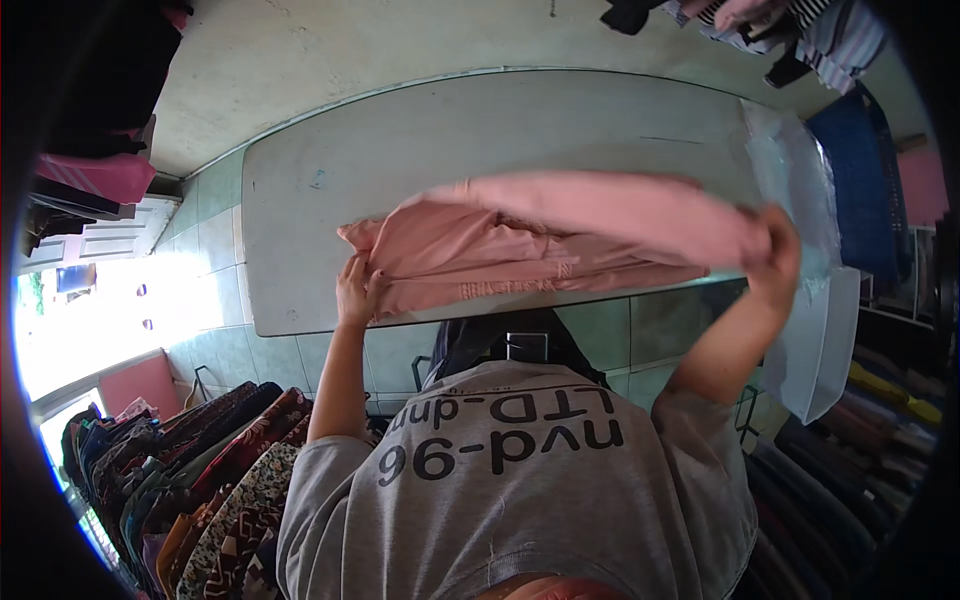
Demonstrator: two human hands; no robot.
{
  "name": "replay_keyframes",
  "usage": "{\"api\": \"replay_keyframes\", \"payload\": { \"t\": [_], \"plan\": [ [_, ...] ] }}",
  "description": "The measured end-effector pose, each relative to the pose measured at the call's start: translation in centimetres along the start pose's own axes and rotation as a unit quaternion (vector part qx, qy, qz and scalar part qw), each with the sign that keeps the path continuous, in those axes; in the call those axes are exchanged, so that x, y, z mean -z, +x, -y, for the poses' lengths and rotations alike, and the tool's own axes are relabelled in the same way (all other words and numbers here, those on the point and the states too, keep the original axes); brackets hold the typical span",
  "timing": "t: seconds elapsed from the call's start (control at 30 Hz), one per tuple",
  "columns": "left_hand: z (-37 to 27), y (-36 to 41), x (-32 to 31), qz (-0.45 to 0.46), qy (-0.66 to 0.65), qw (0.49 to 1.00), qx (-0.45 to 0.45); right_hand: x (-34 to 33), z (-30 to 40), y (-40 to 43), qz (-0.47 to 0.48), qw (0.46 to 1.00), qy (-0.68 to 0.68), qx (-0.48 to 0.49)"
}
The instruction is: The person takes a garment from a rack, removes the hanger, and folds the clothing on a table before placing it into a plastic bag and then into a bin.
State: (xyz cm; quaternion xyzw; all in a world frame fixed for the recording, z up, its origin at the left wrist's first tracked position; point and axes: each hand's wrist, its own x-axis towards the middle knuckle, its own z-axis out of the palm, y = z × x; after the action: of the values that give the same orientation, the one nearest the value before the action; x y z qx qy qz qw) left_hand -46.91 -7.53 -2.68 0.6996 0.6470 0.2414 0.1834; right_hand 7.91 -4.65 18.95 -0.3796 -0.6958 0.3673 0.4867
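Observation:
A pink garment with shirred or embroidered bands lies lengthwise along the near edge of a pale table. My left hand grips its left end, fingers over the bunched cloth. At the other end my right hand is closed on a corner of the cloth, holding it off the table. Between the hands the upper layer arches in the air, blurred by motion, while the lower layer rests on the tabletop.
Clear plastic sheeting covers the table's right end, by a translucent plastic bin and a blue basket. Hanging clothes crowd the lower left; more garments are at lower right. Others hang in both upper corners.

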Motion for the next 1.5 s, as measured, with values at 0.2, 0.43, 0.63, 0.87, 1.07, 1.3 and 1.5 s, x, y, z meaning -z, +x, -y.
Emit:
{"api": "replay_keyframes", "payload": {
  "t": [0.2, 0.43, 0.63, 0.87, 1.07, 1.3, 1.5],
  "plan": [
    [0.0, 0.2, -0.6, -0.021, -0.015, 1.000, -0.018, 2.3, 2.8, -7.7, 0.048, 0.985, 0.135, -0.092],
    [-0.5, 0.3, -0.7, -0.044, -0.018, 0.999, -0.012, 4.0, -4.7, -6.3, -0.182, 0.965, 0.021, -0.186],
    [-1.0, 0.7, -1.0, -0.048, 0.015, 0.999, -0.013, 3.2, -9.8, -2.0, -0.246, 0.955, 0.082, -0.144],
    [-0.2, 0.6, -1.4, -0.047, 0.058, 0.997, 0.013, 1.9, -9.8, 3.0, -0.251, 0.957, 0.101, -0.106],
    [-1.3, 0.7, -1.4, -0.058, 0.085, 0.995, 0.018, 1.9, -15.6, -5.3, -0.247, 0.947, -0.054, -0.197],
    [-1.0, 0.5, -1.3, -0.039, 0.127, 0.991, 0.008, 3.0, -18.9, -12.7, -0.131, 0.935, -0.293, -0.152],
    [-5.6, 0.6, -0.9, -0.089, 0.170, 0.981, 0.027, -4.6, -14.4, -8.6, -0.188, 0.784, -0.561, -0.191]
  ]
}}
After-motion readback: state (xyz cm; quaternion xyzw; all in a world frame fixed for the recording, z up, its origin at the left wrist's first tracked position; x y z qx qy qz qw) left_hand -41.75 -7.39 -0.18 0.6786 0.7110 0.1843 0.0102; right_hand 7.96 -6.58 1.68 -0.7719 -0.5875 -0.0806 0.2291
